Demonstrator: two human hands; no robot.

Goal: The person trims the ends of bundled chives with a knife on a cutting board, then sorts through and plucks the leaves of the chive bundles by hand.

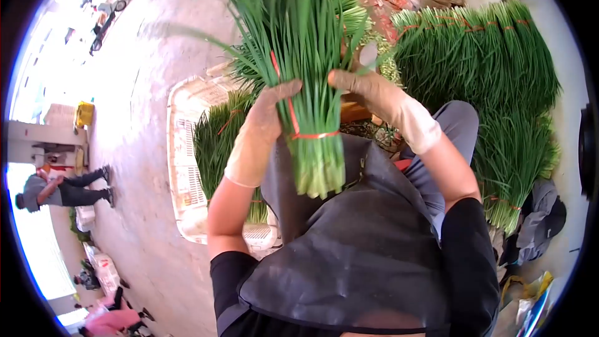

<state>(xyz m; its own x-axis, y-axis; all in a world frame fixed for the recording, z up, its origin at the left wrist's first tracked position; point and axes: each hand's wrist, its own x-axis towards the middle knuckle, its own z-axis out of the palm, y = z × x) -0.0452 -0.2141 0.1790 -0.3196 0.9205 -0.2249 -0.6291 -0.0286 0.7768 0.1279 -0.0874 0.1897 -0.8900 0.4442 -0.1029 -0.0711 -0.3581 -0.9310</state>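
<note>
A thick bunch of garlic chives (315,109) is held up in front of my apron, its pale cut ends pointing down toward me and its green leaves spreading away. A red band (317,135) rings it near the pale ends, and a red strip runs up its left side. My left hand (265,112), in a soiled glove, grips the bunch from the left with the thumb across the front. From the right, my gloved right hand (374,95) closes on it, its thumb at the leaves; its other fingers are partly hidden behind.
A white plastic crate (178,168) with banded chives stands at my left. On the right, several tied bunches (474,56) are stacked along the wall. Loose trimmings (387,56) lie ahead. Farther left, a person (62,187) stands near a doorway.
</note>
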